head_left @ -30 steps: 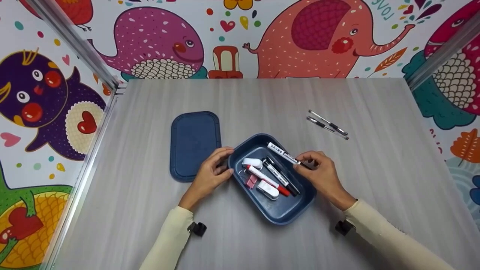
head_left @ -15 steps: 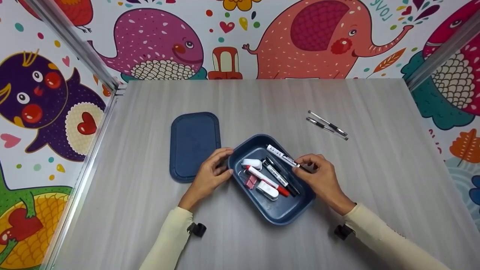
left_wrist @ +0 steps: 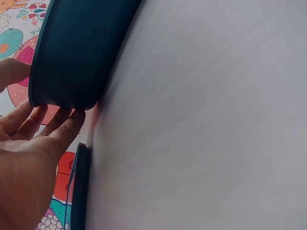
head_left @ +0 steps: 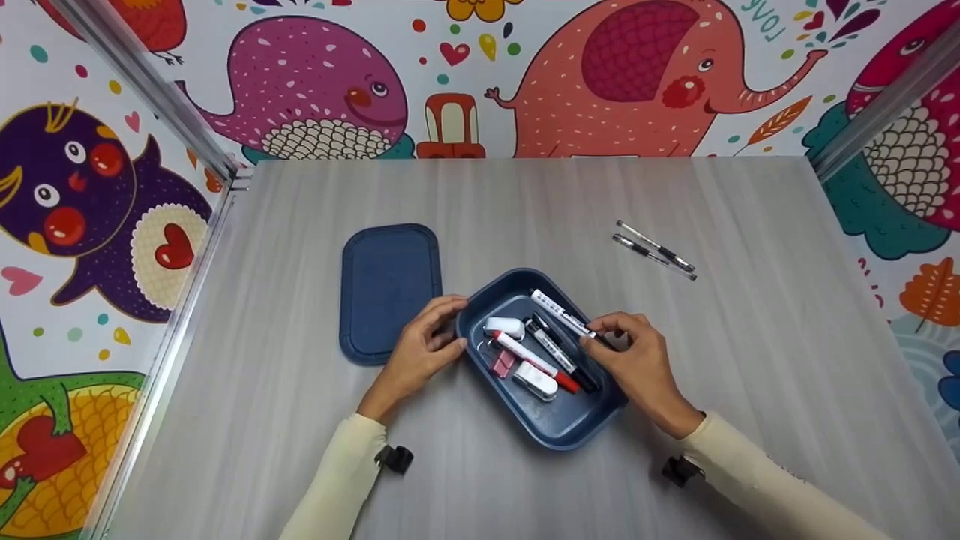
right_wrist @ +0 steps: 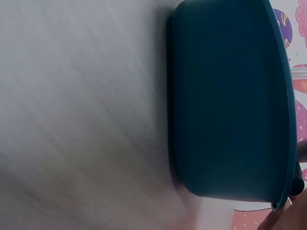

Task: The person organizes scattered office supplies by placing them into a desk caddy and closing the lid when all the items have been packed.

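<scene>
A dark blue box sits on the table, turned at an angle. My left hand grips its left corner, thumb and fingers on the outside, as the left wrist view also shows. With thumb and forefinger my right hand pinches the capped end of a white marker, which slants along the box's upper right side. Inside the box lie a black-and-white marker, a red-and-white marker, two white rounded pieces and a small pink block. In the right wrist view the box wall hides most of that hand.
The blue lid lies flat on the table left of the box. Two clear pens with black grips rest at the back right. Printed walls in a metal frame border the table.
My right hand has moved slightly left and down with the marker, bringing it further over the box. The left hand and the box stay nearly where they were.
</scene>
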The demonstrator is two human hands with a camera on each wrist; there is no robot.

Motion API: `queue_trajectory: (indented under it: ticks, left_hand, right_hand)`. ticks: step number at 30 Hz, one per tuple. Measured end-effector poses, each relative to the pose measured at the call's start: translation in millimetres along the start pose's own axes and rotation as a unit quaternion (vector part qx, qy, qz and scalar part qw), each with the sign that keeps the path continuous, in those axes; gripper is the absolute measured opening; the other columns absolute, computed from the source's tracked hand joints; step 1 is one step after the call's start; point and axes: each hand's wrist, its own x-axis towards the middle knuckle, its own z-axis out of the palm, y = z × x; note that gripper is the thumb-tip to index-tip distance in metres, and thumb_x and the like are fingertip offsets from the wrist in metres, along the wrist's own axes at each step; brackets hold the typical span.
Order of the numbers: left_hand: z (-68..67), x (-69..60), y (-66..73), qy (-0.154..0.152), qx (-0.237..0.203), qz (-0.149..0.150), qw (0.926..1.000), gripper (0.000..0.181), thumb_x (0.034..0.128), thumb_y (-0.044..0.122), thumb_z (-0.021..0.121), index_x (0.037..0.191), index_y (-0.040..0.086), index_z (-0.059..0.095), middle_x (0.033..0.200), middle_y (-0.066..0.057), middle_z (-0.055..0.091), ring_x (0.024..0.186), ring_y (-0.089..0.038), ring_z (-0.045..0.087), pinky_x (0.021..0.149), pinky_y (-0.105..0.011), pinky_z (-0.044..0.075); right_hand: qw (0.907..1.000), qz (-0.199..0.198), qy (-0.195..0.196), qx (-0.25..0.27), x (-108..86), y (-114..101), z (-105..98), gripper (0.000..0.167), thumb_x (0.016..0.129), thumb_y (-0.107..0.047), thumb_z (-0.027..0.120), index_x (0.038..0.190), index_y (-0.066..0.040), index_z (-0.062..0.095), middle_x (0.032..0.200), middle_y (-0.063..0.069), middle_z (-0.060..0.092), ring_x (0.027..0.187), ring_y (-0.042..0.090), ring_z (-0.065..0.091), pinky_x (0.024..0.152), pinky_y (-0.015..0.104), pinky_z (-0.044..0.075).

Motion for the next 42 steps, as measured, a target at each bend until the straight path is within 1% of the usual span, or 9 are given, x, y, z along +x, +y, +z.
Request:
queue_trajectory:
  ticks: [4,10,19,23,29,31,38,42]
  left_hand:
    - [0.3,0.5,0.0,0.001,0.002,-0.004,1.0000,0.055,0.0975,-0.007,0.075,0.151,-0.004,0.061,0.160,-0.018,0.052,0.147,-0.037,0.052,0.108,-0.036,0.054]
    - [0.3,0.2,0.0,0.005,-0.001,-0.003,1.0000,0.055,0.0974,-0.007,0.075,0.151,-0.003,0.061,0.160,-0.017,0.052,0.148,-0.036,0.052,0.108,-0.036,0.054]
    - [-0.2,-0.9,-0.2,-0.004,0.001,0.003,1.0000,0.056,0.0988,-0.006,0.074,0.152,-0.004,0.059,0.161,-0.018,0.050,0.148,-0.037,0.052,0.104,-0.035,0.054]
    - [-0.4,-0.9,-0.6,-0.004,0.003,0.001,1.0000,0.055,0.0991,-0.005,0.074,0.152,-0.004,0.059,0.161,-0.018,0.050,0.148,-0.037,0.052,0.104,-0.035,0.054]
    - [-0.2,-1.1,-0.5,-0.001,0.001,0.001,1.0000,0.055,0.0987,-0.005,0.074,0.152,-0.005,0.059,0.161,-0.019,0.050,0.147,-0.038,0.052,0.104,-0.034,0.055]
    - [-0.1,-1.1,-0.5,-0.001,0.000,0.002,1.0000,0.055,0.0984,-0.006,0.074,0.152,-0.005,0.059,0.161,-0.019,0.050,0.147,-0.038,0.052,0.104,-0.033,0.055]
    - [-0.1,-0.5,-1.4,0.001,0.000,0.003,1.0000,0.055,0.0979,-0.007,0.074,0.151,-0.005,0.060,0.161,-0.019,0.050,0.146,-0.038,0.053,0.104,-0.032,0.055]
    - [0.2,0.0,-0.7,0.000,0.003,0.004,1.0000,0.055,0.0982,-0.007,0.074,0.151,-0.005,0.060,0.160,-0.019,0.051,0.146,-0.038,0.053,0.104,-0.033,0.055]
  right_hand:
    - [1.0000,0.000,0.004,0.002,-1.0,-1.2,1.6,0.016,0.088,-0.006,0.091,0.101,-0.008,0.082,0.105,0.008,0.072,0.101,0.022,0.054,0.091,0.033,0.040]
    - [0.9999,-0.012,0.008,-0.001,-2.7,-2.1,3.8,0.017,0.088,-0.005,0.091,0.102,-0.009,0.083,0.104,0.006,0.075,0.102,0.024,0.055,0.093,0.038,0.040]
    - [0.9993,-0.027,0.009,0.022,-3.6,1.1,6.0,0.018,0.088,-0.004,0.092,0.103,-0.005,0.083,0.099,0.006,0.076,0.102,0.023,0.055,0.096,0.043,0.040]
    - [0.9992,-0.030,0.009,0.027,-4.2,1.0,6.0,0.016,0.089,-0.004,0.091,0.103,-0.006,0.083,0.100,0.006,0.076,0.102,0.022,0.055,0.095,0.043,0.040]
    - [0.9980,-0.045,0.015,0.041,-4.3,1.5,5.9,0.016,0.089,-0.003,0.091,0.101,-0.012,0.084,0.099,0.005,0.077,0.101,0.022,0.054,0.090,0.036,0.038]
    - [0.9976,-0.048,0.017,0.046,-4.5,1.7,5.7,0.017,0.089,-0.002,0.091,0.101,-0.012,0.084,0.101,0.005,0.077,0.101,0.022,0.054,0.090,0.035,0.038]
    - [0.9971,-0.050,0.008,0.056,-4.6,4.2,2.5,0.018,0.091,-0.004,0.090,0.105,-0.012,0.084,0.106,0.006,0.077,0.105,0.023,0.053,0.092,0.038,0.037]
    - [0.9966,-0.058,0.012,0.057,-2.5,6.3,1.1,0.016,0.092,-0.004,0.089,0.105,-0.012,0.084,0.105,0.005,0.077,0.104,0.025,0.053,0.091,0.038,0.036]
